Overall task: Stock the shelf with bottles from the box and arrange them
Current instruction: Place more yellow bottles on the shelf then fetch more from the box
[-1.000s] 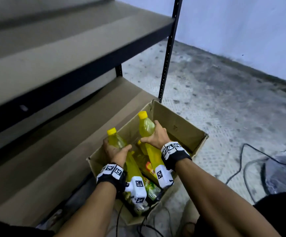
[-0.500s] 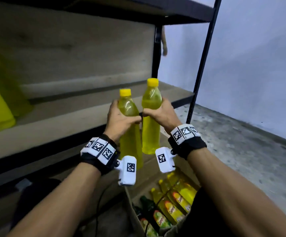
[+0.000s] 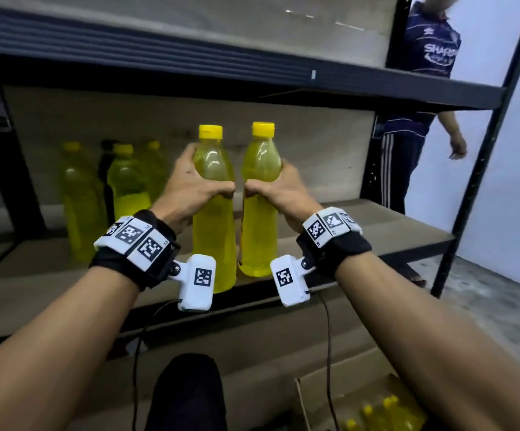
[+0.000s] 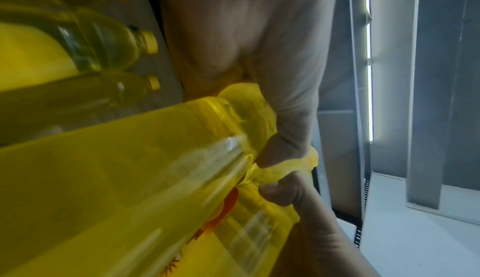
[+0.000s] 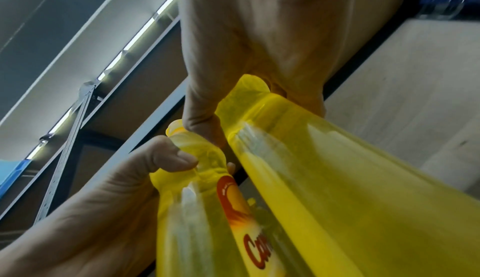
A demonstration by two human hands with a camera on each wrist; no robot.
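Note:
Two yellow-capped bottles of yellow drink are upright and side by side in front of the middle shelf board [image 3: 376, 231]. My left hand [image 3: 190, 188] grips the left bottle [image 3: 213, 231] round its waist. My right hand [image 3: 278, 191] grips the right bottle [image 3: 260, 231] the same way, thumbs almost meeting. Their bases hang near the shelf's front edge; I cannot tell whether they touch it. In the left wrist view my left hand [image 4: 272, 96] wraps its bottle [image 4: 130, 178]. In the right wrist view my right hand [image 5: 259, 55] wraps its bottle [image 5: 363, 178].
Several yellow bottles [image 3: 125, 181] stand on the shelf's left part. An upper shelf [image 3: 190, 57] hangs close above. The cardboard box [image 3: 345, 396] with more bottles sits low right, my knee [image 3: 187, 393] beside it. Another person [image 3: 423, 88] stands behind the rack's right post [image 3: 482, 150].
Both hands have lifted the two bottles out of the box and up to the middle shelf. The bottles have come closer to the shelf and my view has risen with them.

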